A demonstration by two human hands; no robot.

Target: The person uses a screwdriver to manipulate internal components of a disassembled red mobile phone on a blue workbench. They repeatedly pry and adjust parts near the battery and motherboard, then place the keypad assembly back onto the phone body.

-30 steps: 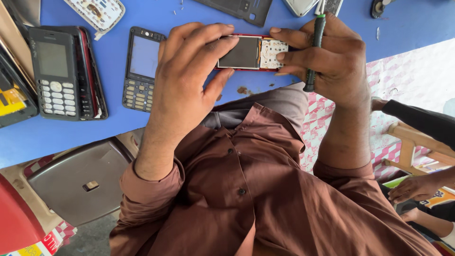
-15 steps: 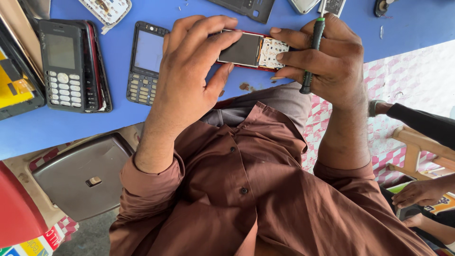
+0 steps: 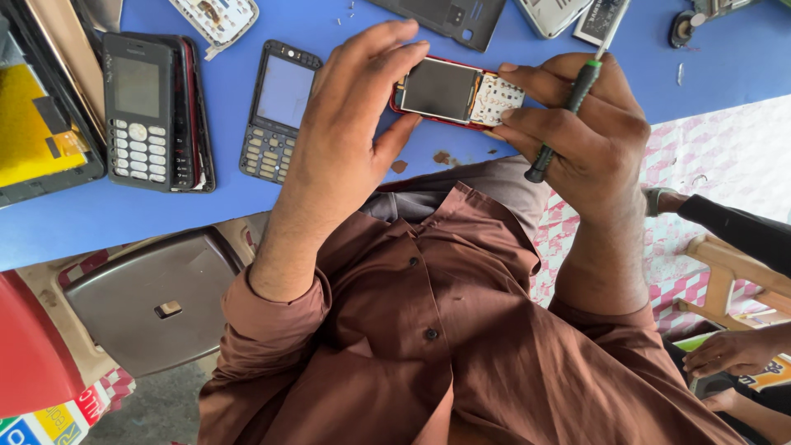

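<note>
Over a blue table (image 3: 247, 210), both my hands hold a small red phone (image 3: 455, 92) with its front cover off, so the dark screen and bare white keypad board show. My left hand (image 3: 346, 140) grips the screen end from the left. My right hand (image 3: 585, 132) holds the keypad end and also clasps a screwdriver (image 3: 568, 111) with a black and green handle, its shaft pointing up and away. A black phone front cover (image 3: 276, 111) lies on the table just left of my left hand.
A black keypad phone (image 3: 148, 111) lies at the left beside a yellow-and-black panel (image 3: 37, 115). Phone covers and parts sit along the far edge (image 3: 449, 16). A grey stool seat (image 3: 152, 301) is lower left. Another person's arm and hand (image 3: 733, 350) are at the right.
The view has shifted a little; my hands and the red phone keep the same grip. The screwdriver stays held in my right hand.
</note>
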